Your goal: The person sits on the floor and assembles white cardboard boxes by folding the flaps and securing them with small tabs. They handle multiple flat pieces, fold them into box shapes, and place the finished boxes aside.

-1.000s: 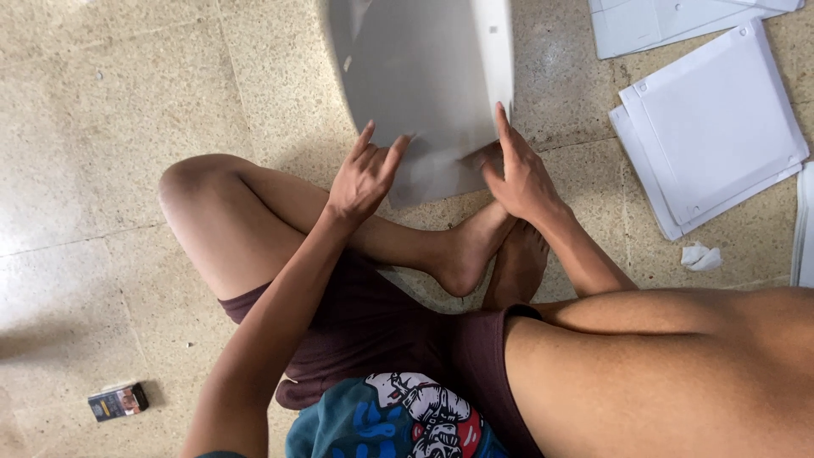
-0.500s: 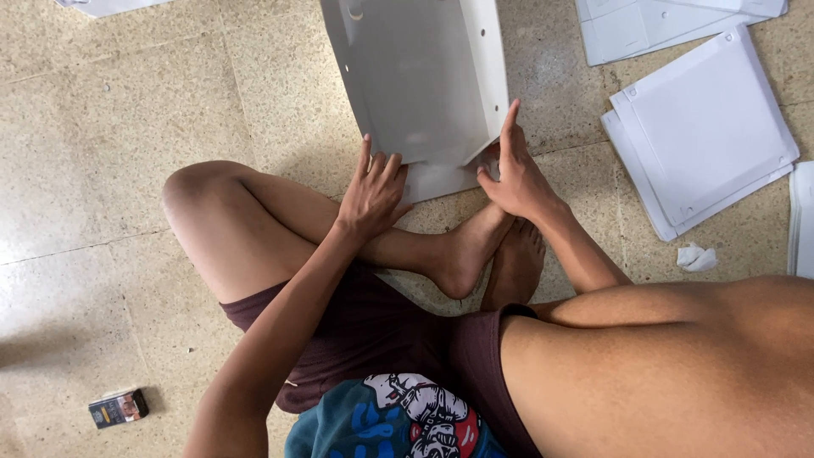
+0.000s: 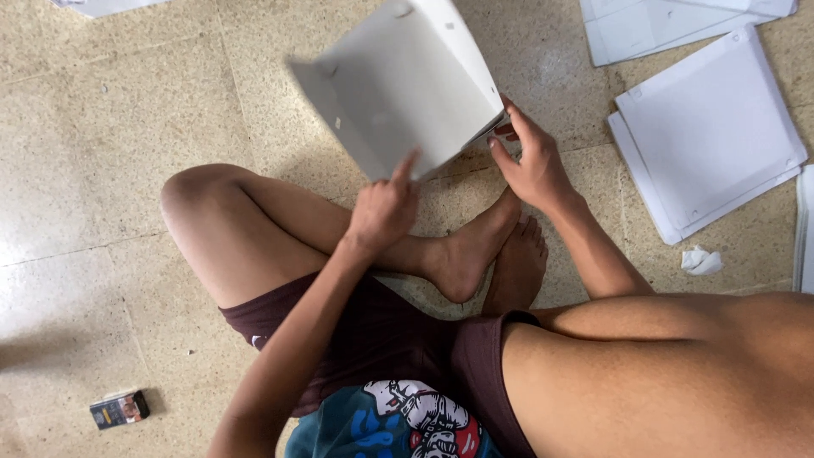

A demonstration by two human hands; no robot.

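I sit cross-legged on a speckled tile floor. A grey-white flat sheet of card [image 3: 398, 85] is lifted and tilted in front of my knees. My left hand [image 3: 383, 208] touches its near edge with the index finger raised, the other fingers curled. My right hand [image 3: 530, 161] grips the sheet's lower right corner between thumb and fingers. My bare feet [image 3: 487, 254] rest on the floor just below both hands.
A stack of white flat sheets [image 3: 708, 127] lies on the floor at the right, with more sheets [image 3: 670, 21] at the top right. A crumpled white scrap [image 3: 700, 260] sits near my right knee. A small dark box [image 3: 119, 409] lies at the lower left.
The sheet has been lifted off the floor and turned to the left, now tilted. Both hands shifted from pressing on its lower edge to holding it up.
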